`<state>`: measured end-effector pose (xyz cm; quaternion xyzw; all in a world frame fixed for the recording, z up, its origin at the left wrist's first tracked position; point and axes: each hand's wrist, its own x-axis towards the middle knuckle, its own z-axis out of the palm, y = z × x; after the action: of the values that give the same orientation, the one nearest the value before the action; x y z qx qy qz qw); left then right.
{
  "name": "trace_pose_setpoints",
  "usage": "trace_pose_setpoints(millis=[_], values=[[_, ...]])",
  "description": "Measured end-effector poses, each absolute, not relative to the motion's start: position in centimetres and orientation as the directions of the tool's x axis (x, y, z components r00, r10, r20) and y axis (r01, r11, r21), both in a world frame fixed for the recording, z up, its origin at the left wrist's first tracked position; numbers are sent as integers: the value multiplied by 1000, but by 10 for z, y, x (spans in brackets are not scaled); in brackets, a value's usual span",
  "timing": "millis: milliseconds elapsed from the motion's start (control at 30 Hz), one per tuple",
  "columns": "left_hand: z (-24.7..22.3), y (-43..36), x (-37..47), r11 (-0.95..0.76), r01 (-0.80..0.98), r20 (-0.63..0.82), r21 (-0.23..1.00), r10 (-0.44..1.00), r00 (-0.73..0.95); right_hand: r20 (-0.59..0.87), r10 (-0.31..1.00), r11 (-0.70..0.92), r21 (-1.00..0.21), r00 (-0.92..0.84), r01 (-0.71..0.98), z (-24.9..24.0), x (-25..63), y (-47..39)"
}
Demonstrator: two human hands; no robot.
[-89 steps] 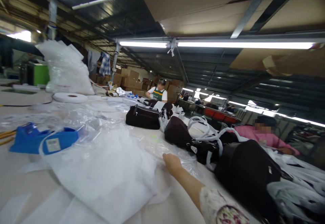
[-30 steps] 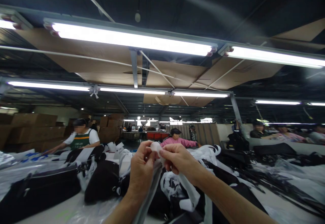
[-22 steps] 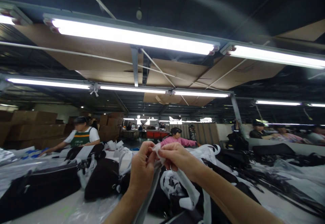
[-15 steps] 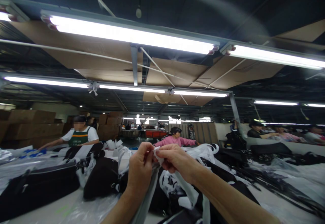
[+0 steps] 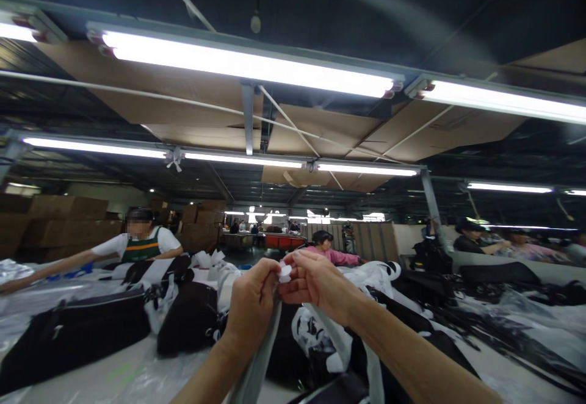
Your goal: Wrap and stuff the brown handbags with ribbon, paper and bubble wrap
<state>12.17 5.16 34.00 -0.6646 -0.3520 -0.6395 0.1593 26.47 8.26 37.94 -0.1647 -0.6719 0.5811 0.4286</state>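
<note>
Bare hands raised together over a table (image 5: 105, 385) bearing dark bags. The left hand (image 5: 251, 309) has its thumb and forefinger pinched together on a small white piece (image 5: 284, 273), which lies between the two hands at chest level. The right hand (image 5: 323, 285) meets the piece from the other side; its fingers (image 5: 295, 294) are loosely curved and slightly parted, and whether they grip or only touch it cannot be told. The left forearm rises from the lower edge, with the hand upright and its back outward; the right forearm slants in from the lower right, the wrist nearly straight. A pale strap (image 5: 262, 352) hangs below the left hand, its upper end hidden by the fingers. Just beyond the left forearm rests a black bag (image 5: 187, 321); a white bundle (image 5: 311, 331) lies below the right hand.
</note>
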Motion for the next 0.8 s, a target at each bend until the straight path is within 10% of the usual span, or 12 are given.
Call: trace_pose_setpoints(millis=[133, 300, 500, 800], values=[[344, 53, 121, -647, 738, 963, 192, 270, -14, 545, 643, 616, -785, -538, -59, 386, 267, 87], [349, 53, 117, -560, 826, 956, 60, 270, 114, 862, 330, 941, -269, -384, 204, 392, 265, 93], [345, 51, 118, -559, 829, 812, -16, 476, 337, 785, 527, 849, -501, -326, 167, 411, 268, 110], [358, 21, 138, -516, 812, 659, 274, 715, 232, 585, 687, 620, -781, -430, -72, 426, 269, 100]])
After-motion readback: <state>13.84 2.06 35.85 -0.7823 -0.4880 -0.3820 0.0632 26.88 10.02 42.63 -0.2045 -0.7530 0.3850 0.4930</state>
